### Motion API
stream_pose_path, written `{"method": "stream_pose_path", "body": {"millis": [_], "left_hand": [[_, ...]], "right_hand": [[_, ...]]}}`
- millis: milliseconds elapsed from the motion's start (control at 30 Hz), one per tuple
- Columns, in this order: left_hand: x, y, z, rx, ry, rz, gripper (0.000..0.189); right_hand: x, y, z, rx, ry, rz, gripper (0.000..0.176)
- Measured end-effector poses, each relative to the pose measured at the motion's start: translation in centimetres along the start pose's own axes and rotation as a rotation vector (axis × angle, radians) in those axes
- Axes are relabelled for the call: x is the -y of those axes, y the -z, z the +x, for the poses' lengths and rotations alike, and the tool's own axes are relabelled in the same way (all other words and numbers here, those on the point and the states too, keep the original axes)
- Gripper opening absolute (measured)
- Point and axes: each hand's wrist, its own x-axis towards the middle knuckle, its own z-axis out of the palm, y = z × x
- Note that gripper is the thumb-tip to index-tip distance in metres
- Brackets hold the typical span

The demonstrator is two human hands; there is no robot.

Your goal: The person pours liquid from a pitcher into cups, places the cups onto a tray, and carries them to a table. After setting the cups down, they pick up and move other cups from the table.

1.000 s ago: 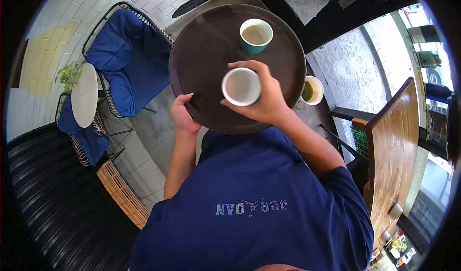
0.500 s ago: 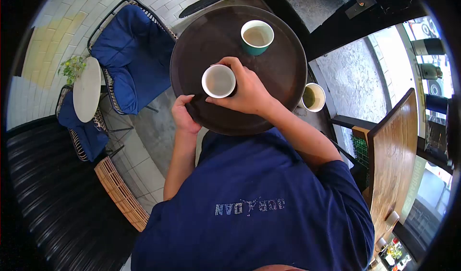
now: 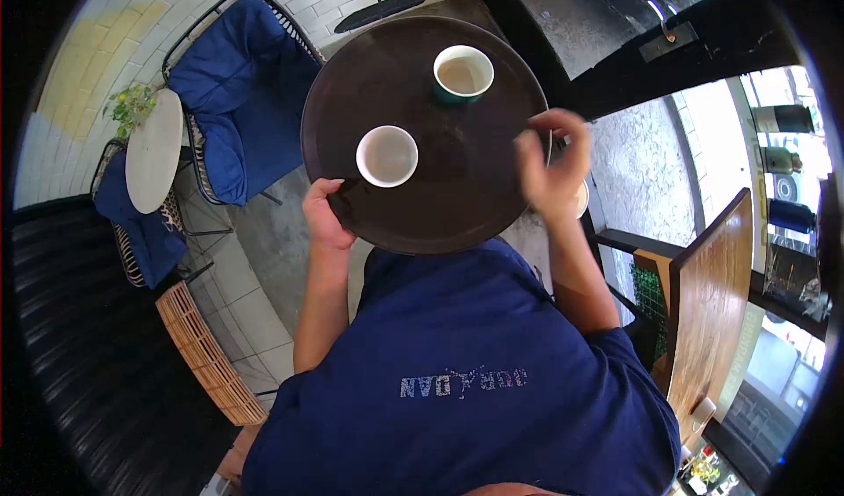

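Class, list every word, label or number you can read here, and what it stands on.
"NAD" then blurred glitter letters, on the dark blue shirt.
Labels on the bottles by the window: too small to read.
Round dark brown tray, white cup, green cup: no text.

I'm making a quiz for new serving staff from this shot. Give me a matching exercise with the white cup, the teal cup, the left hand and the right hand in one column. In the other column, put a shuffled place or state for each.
Column one
1. white cup
2. teal cup
3. left hand
4. right hand

Column two
A. on the far part of the tray, pale brown drink inside
B. its grip closed on the tray's near left rim
C. open and holding nothing, by the tray's right rim
D. on the tray's left part, nearer the person

Pairs: 1-D, 2-A, 3-B, 4-C
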Motion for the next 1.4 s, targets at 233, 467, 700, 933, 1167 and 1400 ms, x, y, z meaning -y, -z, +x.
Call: {"method": "stream_pose_path", "body": {"millis": [233,467,700,933,1167,1400], "left_hand": [[-3.0,0.4,-1.8,-0.133,-0.062,0.015,0.034],[-8.3,4.0,-4.1,-0.158,-0.082,0.040,0.032],[-13.4,6.3,-6.8,-0.193,-0.085,-0.020,0.031],[-17.6,7.1,-9.1,-0.308,-0.293,-0.039,0.033],[-20.8,7.8,-12.0,-0.480,-0.587,-0.046,0.033],[-20.3,6.1,-16.3,-0.566,-0.947,-0.202,0.032]], "right_hand": [[-8.9,-3.7,6.9,0.433,-0.979,0.482,0.058],[-5.3,-11.0,7.5,0.664,-1.320,1.020,0.044],[-0.6,-17.4,6.7,0.857,-0.864,0.571,0.044],[3.1,-23.8,6.2,0.866,-0.889,0.624,0.038],[5.1,-30.9,7.1,0.991,-0.789,0.734,0.034],[9.5,-37.8,8.3,1.227,-0.796,0.897,0.031]]}}
